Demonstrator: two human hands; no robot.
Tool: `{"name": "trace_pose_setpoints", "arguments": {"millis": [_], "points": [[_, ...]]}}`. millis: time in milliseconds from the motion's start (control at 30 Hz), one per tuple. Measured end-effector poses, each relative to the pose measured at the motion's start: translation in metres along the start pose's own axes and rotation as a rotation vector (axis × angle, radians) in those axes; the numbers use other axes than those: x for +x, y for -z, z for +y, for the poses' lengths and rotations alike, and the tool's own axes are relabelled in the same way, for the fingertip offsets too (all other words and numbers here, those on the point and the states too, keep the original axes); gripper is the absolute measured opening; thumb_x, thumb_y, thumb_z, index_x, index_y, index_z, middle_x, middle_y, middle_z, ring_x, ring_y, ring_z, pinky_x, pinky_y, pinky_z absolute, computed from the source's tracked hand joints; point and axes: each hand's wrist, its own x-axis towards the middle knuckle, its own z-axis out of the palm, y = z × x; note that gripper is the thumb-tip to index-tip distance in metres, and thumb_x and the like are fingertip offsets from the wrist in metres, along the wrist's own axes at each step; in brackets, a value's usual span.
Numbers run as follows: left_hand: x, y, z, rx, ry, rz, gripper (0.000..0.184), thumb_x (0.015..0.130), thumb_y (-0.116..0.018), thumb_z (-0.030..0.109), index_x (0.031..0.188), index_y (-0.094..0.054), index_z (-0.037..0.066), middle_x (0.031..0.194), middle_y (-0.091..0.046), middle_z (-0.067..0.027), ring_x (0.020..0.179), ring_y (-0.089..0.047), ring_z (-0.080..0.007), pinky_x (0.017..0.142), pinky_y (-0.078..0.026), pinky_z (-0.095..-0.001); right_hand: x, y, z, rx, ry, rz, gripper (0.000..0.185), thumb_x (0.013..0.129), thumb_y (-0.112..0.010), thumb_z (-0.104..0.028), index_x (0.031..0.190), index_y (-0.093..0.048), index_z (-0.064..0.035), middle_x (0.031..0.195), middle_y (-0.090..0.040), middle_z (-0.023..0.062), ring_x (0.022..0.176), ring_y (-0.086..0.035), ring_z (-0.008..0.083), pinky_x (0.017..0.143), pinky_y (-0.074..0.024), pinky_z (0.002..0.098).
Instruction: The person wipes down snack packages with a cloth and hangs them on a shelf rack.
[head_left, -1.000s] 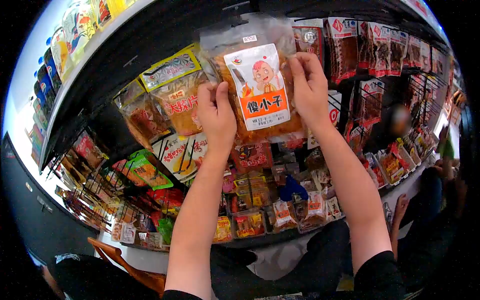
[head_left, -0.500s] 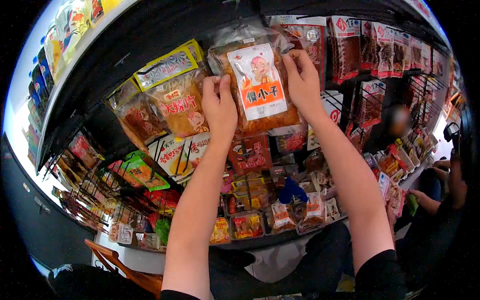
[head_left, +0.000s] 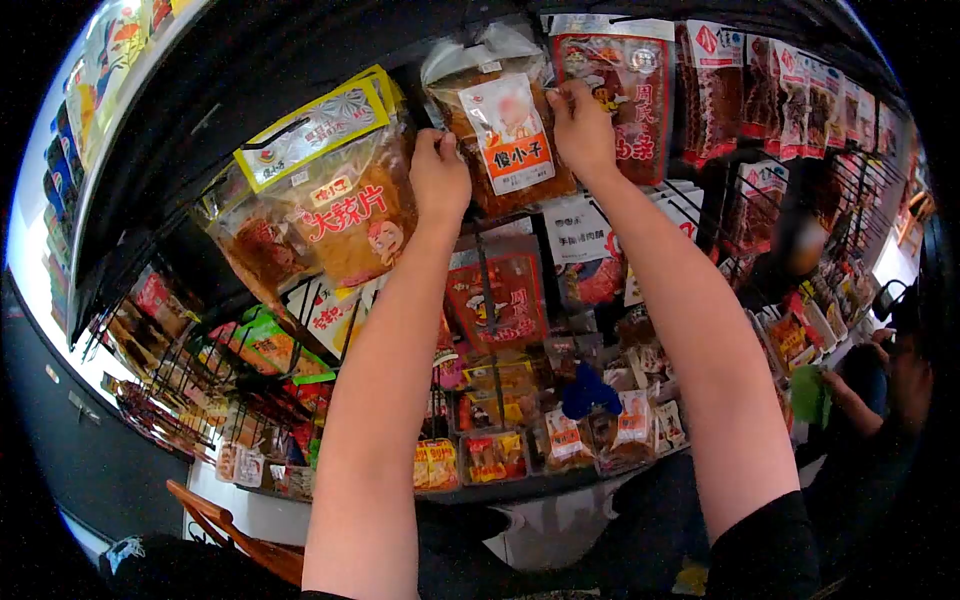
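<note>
Between my two hands is a clear snack packet (head_left: pixel 505 130) with brown food inside and a white-and-orange label facing me. My left hand (head_left: pixel 440 175) grips its left edge with curled fingers. On the opposite edge, my right hand (head_left: pixel 583 130) pinches the plastic. The packet is up against the dark rack, its top near the upper hooks; whether it hangs on one I cannot tell. A yellow-topped packet (head_left: pixel 345 215) hangs just left of my left hand. Right behind my right hand hangs a red-bordered packet (head_left: pixel 625 75).
Red-brown packets (head_left: pixel 715 95) hang in a row at upper right. Below are another red packet (head_left: pixel 497 295), a dark blue object (head_left: pixel 590 392) and trays of small packs (head_left: pixel 495 455). A wooden chair (head_left: pixel 215 510) stands lower left. Another person's hand (head_left: pixel 850 400) is at right, by a green item.
Both hands have carried the packet up and away from me, closer to the rack, so it looks smaller. At right, the other person's green item has shifted and shows larger.
</note>
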Motion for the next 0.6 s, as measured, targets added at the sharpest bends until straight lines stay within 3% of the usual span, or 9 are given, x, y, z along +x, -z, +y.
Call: {"name": "trace_pose_setpoints", "arguments": {"millis": [100,333,500,533,600], "points": [[0.006,-0.003,-0.001,0.182,-0.086,0.026,0.019,0.091,-0.050,0.017,0.091,-0.050,-0.002,0.084,-0.059,-0.0247,0.081,-0.055,-0.0447,0.070,-0.043,-0.0452,0.008,-0.011,0.010,-0.037,0.036,0.020,0.024,0.089,-0.055,-0.026,0.095,-0.057,-0.0028,0.083,-0.063,0.0212,0.079,-0.060,0.0401,0.066,-0.0465,0.0442],[0.007,-0.016,-0.008,0.163,-0.042,0.029,0.022,0.092,-0.048,0.017,0.099,-0.052,-0.003,0.093,-0.058,-0.0270,0.089,-0.055,-0.0449,0.075,-0.043,-0.0455,0.010,-0.016,0.015,-0.150,-0.009,0.042,0.025,0.089,-0.054,-0.028,0.093,-0.057,-0.0045,0.080,-0.062,0.0229,0.078,-0.059,0.0426,0.065,-0.0461,0.0475],[-0.011,-0.015,-0.031,0.233,0.103,-0.115,0.023,0.091,-0.045,0.014,0.104,-0.054,-0.002,0.101,-0.059,-0.0262,0.096,-0.055,-0.0427,0.081,-0.044,-0.0430,-0.013,-0.007,0.033,-0.149,-0.028,-0.125,0.029,0.090,-0.050,-0.031,0.096,-0.057,-0.0032,0.082,-0.063,0.0240,0.079,-0.060,0.0436,0.069,-0.0465,0.0519],[-0.015,-0.016,-0.043,0.167,0.035,-0.112,0.023,0.089,-0.043,0.011,0.104,-0.053,-0.003,0.100,-0.060,-0.0251,0.096,-0.055,-0.0405,0.082,-0.044,-0.0404,-0.016,-0.008,0.038,-0.129,-0.025,-0.174,0.031,0.090,-0.048,-0.032,0.097,-0.057,-0.0029,0.083,-0.063,0.0240,0.079,-0.060,0.0439,0.070,-0.0467,0.0538],[-0.022,-0.007,-0.032,0.137,0.118,-0.105,0.022,0.089,-0.043,0.010,0.104,-0.053,-0.004,0.099,-0.060,-0.0247,0.095,-0.057,-0.0388,0.082,-0.044,-0.0395,-0.019,-0.005,0.032,-0.128,-0.007,-0.183,0.030,0.089,-0.052,-0.029,0.094,-0.059,-0.0004,0.082,-0.062,0.0252,0.080,-0.060,0.0427,0.070,-0.0472,0.0489]]}}
